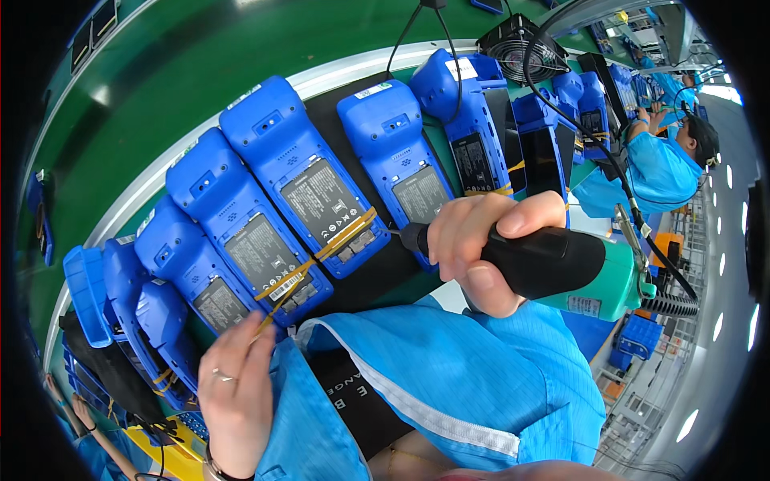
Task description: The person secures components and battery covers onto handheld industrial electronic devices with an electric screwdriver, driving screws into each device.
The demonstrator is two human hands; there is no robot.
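My right hand (489,248) is wrapped around an electric screwdriver (581,268) with a black grip and green body. Its thin bit points left, close to the lower end of a blue handheld terminal (301,180) with its battery exposed. A yellow rubber band (346,234) crosses that terminal. At the lower left, my left hand (237,393) pinches another yellow rubber band (265,323), which runs over the lower end of a neighbouring blue terminal (241,216). More such terminals lie face down on both sides, one (397,144) to the right on the black mat (327,112).
A green conveyor surface (241,36) with a pale edge curves behind the row. A black fan (521,52) stands at the back right, and a cable (529,72) hangs beside it. One co-worker (662,164) in blue sits at right; another person's arm (100,433) shows at lower left near a yellow tray (172,449).
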